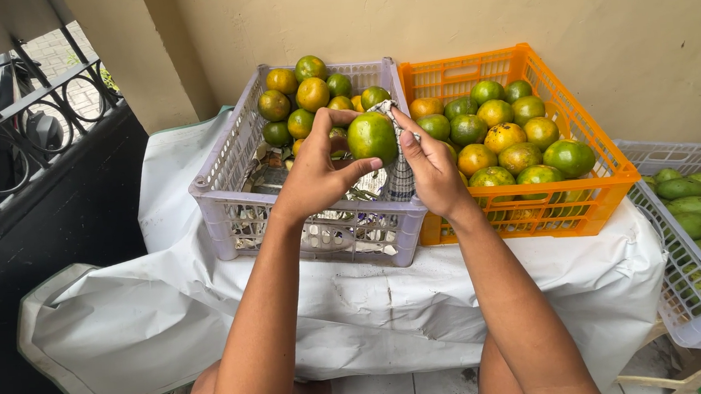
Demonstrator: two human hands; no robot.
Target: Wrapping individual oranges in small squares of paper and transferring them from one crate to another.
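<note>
Left hand [315, 175] fingers grip round green citrus fruit [371, 137] above lilac plastic crate [228, 201]; right hand [433, 169] fingers pinch checked cloth [400, 176] against it

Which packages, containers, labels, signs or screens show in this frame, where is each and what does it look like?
No labels, signs or screens show.
Lilac crate: left on the white-covered table, slatted plastic, green-orange citrus at the back.
Orange crate: touching its right side, slatted plastic, full of citrus.
White crate: far right, tilted, green mangoes.
Left hand holds a green citrus fruit; right hand holds a checked cloth.
</note>
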